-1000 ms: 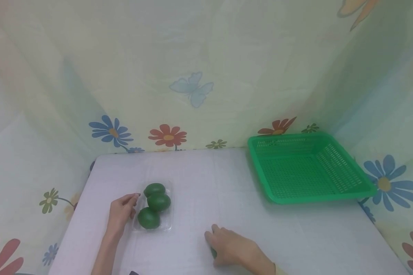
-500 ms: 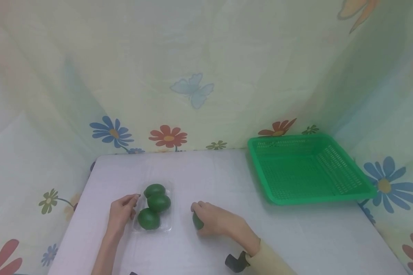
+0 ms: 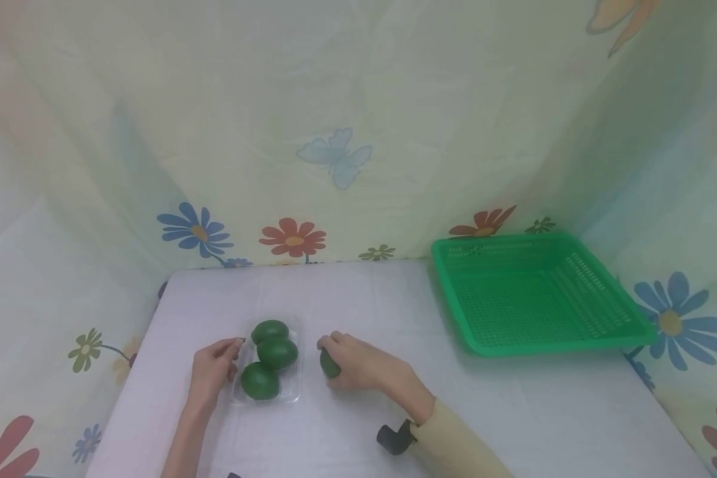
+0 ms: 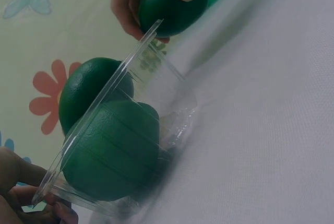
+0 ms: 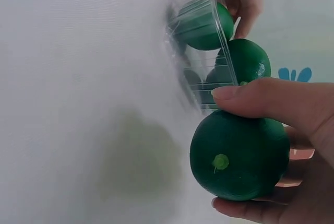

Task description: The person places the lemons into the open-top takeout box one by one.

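Note:
My right hand (image 3: 358, 362) grips a dark green lime (image 5: 239, 155), thumb on one side and fingers on the other. It holds the lime just above the table, close to the right side of a clear plastic container (image 3: 289, 394). Inside the container lie three more limes, the nearest lime (image 3: 260, 381) at its front left. In the right wrist view the held lime shows a pale green stem nub. At the container's left rim, my left hand (image 3: 212, 368) pinches the edge between thumb and fingers; the left wrist view shows these fingers (image 4: 31, 205) at the rim.
A green plastic basket (image 3: 526, 299) with mesh walls stands at the back right of the white-covered table (image 3: 382, 305). A flowered curtain (image 3: 334, 86) hangs behind and on both sides. A black device (image 3: 396, 438) sits at my right wrist.
My right hand has carried the lime from the table's front middle, leftward and away from me, up beside the container. The left hand has stayed at the rim.

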`<state>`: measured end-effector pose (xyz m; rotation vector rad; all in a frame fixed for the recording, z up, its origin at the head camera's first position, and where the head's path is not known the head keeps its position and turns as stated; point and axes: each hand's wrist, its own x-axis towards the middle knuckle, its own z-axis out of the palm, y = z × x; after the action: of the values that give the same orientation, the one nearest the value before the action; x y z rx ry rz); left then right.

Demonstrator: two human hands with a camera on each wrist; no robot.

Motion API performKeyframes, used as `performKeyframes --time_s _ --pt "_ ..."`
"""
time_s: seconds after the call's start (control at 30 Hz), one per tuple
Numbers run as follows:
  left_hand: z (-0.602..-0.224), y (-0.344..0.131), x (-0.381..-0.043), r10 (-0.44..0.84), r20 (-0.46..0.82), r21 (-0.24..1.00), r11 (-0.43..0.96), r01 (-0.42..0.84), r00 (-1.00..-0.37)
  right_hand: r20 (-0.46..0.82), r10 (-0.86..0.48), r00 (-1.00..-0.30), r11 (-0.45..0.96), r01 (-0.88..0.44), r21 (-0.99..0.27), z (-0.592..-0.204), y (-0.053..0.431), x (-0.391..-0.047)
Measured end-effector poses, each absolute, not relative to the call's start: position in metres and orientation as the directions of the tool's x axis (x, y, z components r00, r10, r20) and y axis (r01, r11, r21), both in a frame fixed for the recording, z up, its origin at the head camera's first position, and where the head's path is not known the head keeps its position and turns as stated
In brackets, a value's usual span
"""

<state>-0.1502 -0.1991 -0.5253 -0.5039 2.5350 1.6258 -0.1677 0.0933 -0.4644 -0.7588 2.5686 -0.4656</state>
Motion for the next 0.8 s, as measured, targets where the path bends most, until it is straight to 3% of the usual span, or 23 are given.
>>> performKeyframes --time_s 0.8 --pt "-0.523 -0.201 -0.151 -0.228 -0.267 0.861 0.381 -0.338 -0.936 0.040 -0.631 -0.775 0.653 -0.559 -0.511 -0.470 0.057 -0.212"
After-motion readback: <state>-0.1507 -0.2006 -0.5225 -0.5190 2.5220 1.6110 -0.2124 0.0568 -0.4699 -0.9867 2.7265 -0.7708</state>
